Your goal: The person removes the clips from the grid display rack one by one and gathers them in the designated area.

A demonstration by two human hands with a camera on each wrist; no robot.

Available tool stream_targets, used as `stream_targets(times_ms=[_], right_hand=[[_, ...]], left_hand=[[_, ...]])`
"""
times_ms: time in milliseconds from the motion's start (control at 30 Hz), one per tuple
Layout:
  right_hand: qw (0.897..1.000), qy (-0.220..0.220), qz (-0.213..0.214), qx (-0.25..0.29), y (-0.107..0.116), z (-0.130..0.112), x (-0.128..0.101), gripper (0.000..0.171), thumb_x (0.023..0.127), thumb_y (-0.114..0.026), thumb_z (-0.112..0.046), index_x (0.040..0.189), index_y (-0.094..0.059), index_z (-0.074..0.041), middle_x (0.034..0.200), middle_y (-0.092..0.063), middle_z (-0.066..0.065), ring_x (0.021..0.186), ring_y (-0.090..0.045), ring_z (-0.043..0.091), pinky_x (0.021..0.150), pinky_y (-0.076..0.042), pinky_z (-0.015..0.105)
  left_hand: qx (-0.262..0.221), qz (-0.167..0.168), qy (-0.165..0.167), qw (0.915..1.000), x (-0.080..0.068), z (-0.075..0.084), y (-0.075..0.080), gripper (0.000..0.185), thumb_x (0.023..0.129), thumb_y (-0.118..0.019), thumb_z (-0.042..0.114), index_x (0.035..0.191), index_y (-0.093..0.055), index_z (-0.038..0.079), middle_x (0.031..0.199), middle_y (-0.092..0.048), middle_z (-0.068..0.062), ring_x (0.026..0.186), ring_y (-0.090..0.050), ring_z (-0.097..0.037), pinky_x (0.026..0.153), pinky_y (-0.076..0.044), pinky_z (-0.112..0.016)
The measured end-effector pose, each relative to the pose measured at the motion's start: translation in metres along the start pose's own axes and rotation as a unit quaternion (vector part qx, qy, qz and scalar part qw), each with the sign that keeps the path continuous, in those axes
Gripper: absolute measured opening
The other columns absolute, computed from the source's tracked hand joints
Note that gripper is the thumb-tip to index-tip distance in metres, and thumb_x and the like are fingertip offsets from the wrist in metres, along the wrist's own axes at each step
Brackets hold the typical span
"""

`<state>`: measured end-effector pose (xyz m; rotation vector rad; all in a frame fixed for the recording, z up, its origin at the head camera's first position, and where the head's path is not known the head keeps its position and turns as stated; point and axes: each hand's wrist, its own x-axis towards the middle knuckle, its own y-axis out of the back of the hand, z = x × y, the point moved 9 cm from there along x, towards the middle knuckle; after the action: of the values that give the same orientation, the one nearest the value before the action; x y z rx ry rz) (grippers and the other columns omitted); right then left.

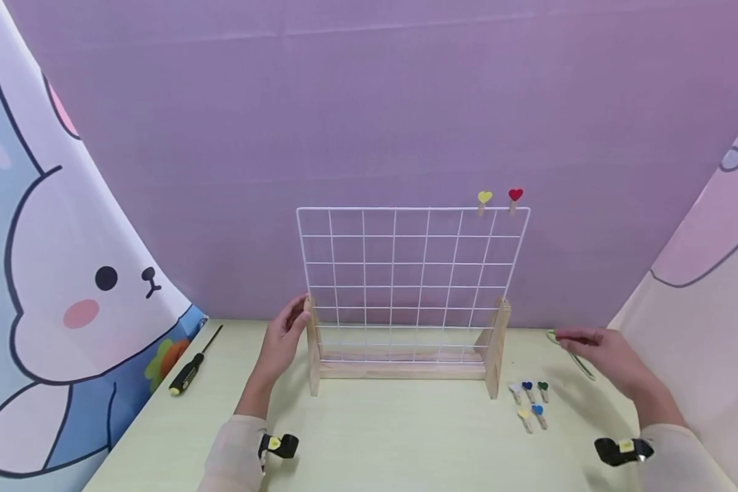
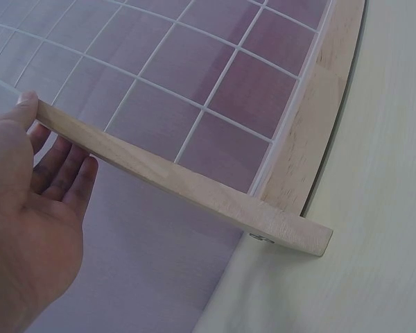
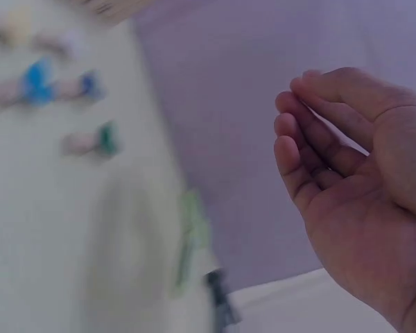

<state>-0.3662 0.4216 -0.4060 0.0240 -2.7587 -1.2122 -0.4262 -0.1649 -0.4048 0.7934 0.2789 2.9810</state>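
Observation:
A white wire grid panel (image 1: pixel 408 273) stands upright in a wooden stand (image 1: pixel 402 371). My left hand (image 1: pixel 281 339) holds the top of the stand's left side post (image 2: pixel 173 177), thumb on one side and fingers on the other. A yellow heart clothespin (image 1: pixel 484 199) and a red heart clothespin (image 1: pixel 514 197) are clipped on the grid's top wire at the right. Over the table's right side hovers my right hand (image 1: pixel 605 352), fingers loosely bent and holding nothing in the right wrist view (image 3: pixel 360 187). Below it lies a thin green item (image 1: pixel 581 367), partly hidden; its kind is unclear.
Several small heart clothespins (image 1: pixel 527 387) lie on the table (image 1: pixel 393 430), right of the stand. A black and yellow screwdriver (image 1: pixel 187 373) lies at the left. Behind hangs a purple cloth (image 1: pixel 221 137). A blurred dark object (image 3: pixel 222 302) shows beside the green item.

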Motion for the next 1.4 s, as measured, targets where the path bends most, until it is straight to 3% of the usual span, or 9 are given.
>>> stream_targets(times_ms=[100,200,333,433,533,667,867,967,1400], right_hand=[[1.000,0.006,0.007,-0.016,0.019,-0.021,0.003,0.048,0.107,-0.055,-0.044,0.140,-0.063,-0.010,0.142,-0.064,0.019,0.100,-0.051,-0.022,0.086,-0.053,0.022],[1.000,0.014,0.011,-0.006,0.035,-0.041,0.006,0.050,0.107,-0.053,-0.046,0.143,-0.060,-0.013,0.146,-0.061,0.014,0.105,-0.046,-0.022,0.096,-0.055,0.044],[0.999,0.009,0.020,0.023,0.053,-0.062,0.011,0.054,0.104,-0.055,-0.052,0.145,-0.058,-0.017,0.136,-0.063,-0.018,0.110,-0.040,-0.019,0.106,-0.040,0.072],[0.999,0.016,0.033,0.034,0.066,-0.079,0.015,0.053,0.104,-0.057,-0.052,0.145,-0.058,-0.018,0.124,-0.060,-0.033,0.110,-0.042,-0.018,0.108,-0.033,0.077],[0.998,0.029,0.048,0.034,0.078,-0.098,0.018,0.051,0.104,-0.058,-0.048,0.144,-0.059,-0.016,0.121,-0.062,-0.035,0.109,-0.048,-0.018,0.110,-0.037,0.068],[0.996,0.043,0.065,0.033,0.090,-0.122,0.023,0.049,0.104,-0.059,-0.045,0.143,-0.060,-0.015,0.121,-0.064,-0.036,0.111,-0.054,-0.017,0.106,-0.043,0.033],[0.991,0.073,0.089,0.063,0.106,-0.160,0.027,0.048,0.103,-0.062,-0.041,0.141,-0.062,-0.013,0.125,-0.068,-0.030,0.116,-0.056,-0.013,0.104,-0.041,0.016],[0.985,0.100,0.108,0.088,0.114,-0.180,0.029,0.043,0.102,-0.065,-0.035,0.138,-0.065,-0.010,0.122,-0.071,-0.026,0.115,-0.060,-0.010,0.089,-0.041,0.004],[0.974,0.129,0.120,0.142,0.130,-0.241,0.041,0.041,0.099,-0.070,-0.030,0.136,-0.067,-0.010,0.121,-0.073,-0.018,0.118,-0.060,-0.002,0.103,-0.039,0.008]], left_hand=[[-0.002,0.000,-0.002,1.0000,0.000,0.000,0.000,0.045,0.108,-0.055,0.020,0.151,-0.050,0.005,0.141,-0.060,-0.023,0.116,-0.060,0.002,0.100,-0.049,-0.009],[-0.001,-0.001,-0.003,1.0000,0.001,0.001,-0.001,0.045,0.108,-0.055,0.020,0.151,-0.050,0.005,0.141,-0.060,-0.023,0.116,-0.060,0.002,0.100,-0.049,-0.009],[0.001,-0.001,-0.006,1.0000,0.003,0.002,-0.002,0.045,0.108,-0.055,0.020,0.150,-0.050,0.005,0.141,-0.060,-0.023,0.116,-0.060,0.002,0.100,-0.049,-0.009],[0.001,0.000,-0.006,1.0000,0.003,0.003,-0.003,0.045,0.108,-0.055,0.020,0.150,-0.050,0.005,0.141,-0.060,-0.022,0.116,-0.060,0.003,0.100,-0.049,-0.009],[0.003,0.001,-0.003,1.0000,0.003,0.002,-0.003,0.045,0.108,-0.055,0.020,0.150,-0.051,0.005,0.141,-0.061,-0.022,0.115,-0.060,0.003,0.099,-0.049,-0.008],[0.006,0.003,0.001,1.0000,0.002,0.002,-0.002,0.045,0.108,-0.055,0.020,0.150,-0.050,0.006,0.140,-0.061,-0.022,0.115,-0.060,0.003,0.099,-0.049,-0.008],[0.008,0.003,0.004,1.0000,0.001,0.002,0.000,0.045,0.108,-0.055,0.021,0.150,-0.050,0.005,0.140,-0.061,-0.022,0.114,-0.060,0.003,0.098,-0.049,-0.008],[0.008,0.003,0.005,0.9999,0.002,0.001,0.001,0.045,0.108,-0.055,0.021,0.150,-0.050,0.005,0.140,-0.061,-0.022,0.114,-0.060,0.004,0.099,-0.049,-0.008],[0.006,0.005,0.003,1.0000,0.001,0.001,0.000,0.045,0.108,-0.055,0.021,0.150,-0.051,0.006,0.139,-0.061,-0.022,0.113,-0.060,0.003,0.098,-0.050,-0.008]])
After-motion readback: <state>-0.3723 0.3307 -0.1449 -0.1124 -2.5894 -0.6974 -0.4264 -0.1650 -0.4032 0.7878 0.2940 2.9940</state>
